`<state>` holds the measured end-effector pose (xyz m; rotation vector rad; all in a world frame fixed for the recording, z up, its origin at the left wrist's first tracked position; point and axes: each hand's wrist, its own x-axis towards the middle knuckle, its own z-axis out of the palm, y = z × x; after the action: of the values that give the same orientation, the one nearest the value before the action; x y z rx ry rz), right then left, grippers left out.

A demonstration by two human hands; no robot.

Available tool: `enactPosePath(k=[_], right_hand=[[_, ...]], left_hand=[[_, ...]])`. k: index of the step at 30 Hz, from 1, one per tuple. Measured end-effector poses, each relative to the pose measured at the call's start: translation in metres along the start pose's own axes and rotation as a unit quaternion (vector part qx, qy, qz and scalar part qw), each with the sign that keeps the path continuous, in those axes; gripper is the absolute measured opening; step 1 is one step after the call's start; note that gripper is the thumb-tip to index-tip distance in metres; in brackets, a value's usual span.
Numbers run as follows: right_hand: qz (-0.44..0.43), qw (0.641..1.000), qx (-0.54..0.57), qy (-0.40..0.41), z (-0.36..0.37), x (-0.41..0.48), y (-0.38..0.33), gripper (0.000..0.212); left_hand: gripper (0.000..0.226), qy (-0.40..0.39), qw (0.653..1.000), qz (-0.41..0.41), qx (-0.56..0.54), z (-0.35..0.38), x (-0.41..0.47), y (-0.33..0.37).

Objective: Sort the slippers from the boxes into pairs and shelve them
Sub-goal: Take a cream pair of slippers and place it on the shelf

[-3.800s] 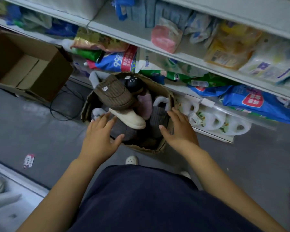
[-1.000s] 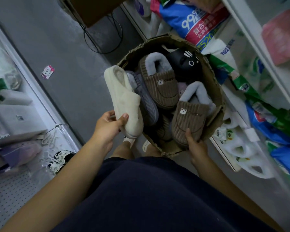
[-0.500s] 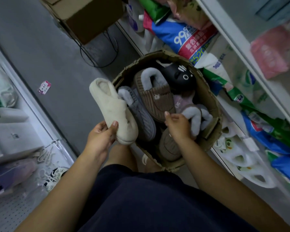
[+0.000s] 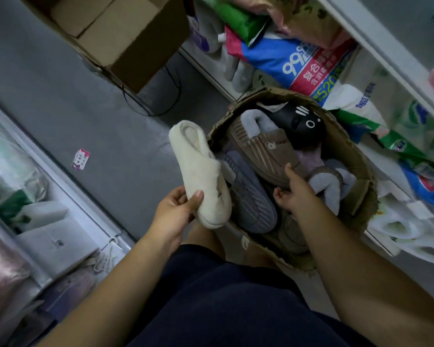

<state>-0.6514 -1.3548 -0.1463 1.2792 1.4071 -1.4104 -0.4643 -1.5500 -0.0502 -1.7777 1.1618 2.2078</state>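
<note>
Over grey floor [image 4: 105,116], left hand [image 4: 174,215] grips cream slipper [image 4: 198,169]; right hand [image 4: 296,195], fingers loose, touches brown slipper [image 4: 259,150].

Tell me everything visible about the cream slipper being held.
The cream slipper is a fuzzy, plush-looking closed-toe slip-on with an open heel and fleecy lining. The left hand grips its toe end, thumb on top, holding it tilted, heel opening pointing away, beside the left rim of the cardboard box.

left hand [image 4: 172,214]; fingers grip cream slipper [image 4: 198,171] | right hand [image 4: 298,196]; fingers loosely curled; one digit straight
</note>
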Motion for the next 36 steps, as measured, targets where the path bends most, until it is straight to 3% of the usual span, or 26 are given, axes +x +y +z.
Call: enactPosePath(k=[4,9,14,19,23,26,30,32,34,36], right_hand=[[-0.090,0.992,0.078,0.031,-0.033,-0.037,-0.004,0.055],[-0.136,0.967,0.198,0.087,-0.094,-0.078,0.016,0.049],[-0.142,0.937,0.283,0.145,-0.124,-0.101,0.048,0.059],[-0.081,0.950,0.279,0.115,-0.122,-0.102,0.084,0.062],[0.020,0.976,0.209,0.051,-0.104,-0.090,0.097,0.075],[0.050,0.992,0.114,0.025,-0.081,-0.090,0.093,0.082],[0.066,0.998,-0.014,0.020,-0.056,-0.094,0.078,0.080],[0.104,0.988,-0.109,-0.029,-0.046,-0.098,0.065,0.083],[0.096,0.980,-0.152,-0.085,-0.028,-0.100,0.047,0.077],[0.031,0.985,-0.118,-0.122,0.000,-0.089,0.025,0.062]], left_hand=[[0.033,-0.031,0.999,-0.011,0.008,0.004,0.010,0.023],[0.038,-0.086,0.995,-0.007,0.053,0.012,0.024,0.039],[0.035,-0.110,0.987,0.017,0.119,0.016,0.035,0.041],[0.029,-0.099,0.985,0.005,0.143,0.021,0.043,0.044],[0.036,-0.090,0.985,-0.002,0.148,0.022,0.047,0.046],[0.037,-0.091,0.985,-0.001,0.145,0.021,0.048,0.049],[0.035,-0.093,0.986,0.007,0.141,0.020,0.050,0.052],[0.033,-0.089,0.987,0.015,0.136,0.019,0.052,0.052],[0.035,-0.085,0.988,0.022,0.126,0.019,0.055,0.051],[0.037,-0.083,0.989,0.027,0.117,0.019,0.058,0.050]])
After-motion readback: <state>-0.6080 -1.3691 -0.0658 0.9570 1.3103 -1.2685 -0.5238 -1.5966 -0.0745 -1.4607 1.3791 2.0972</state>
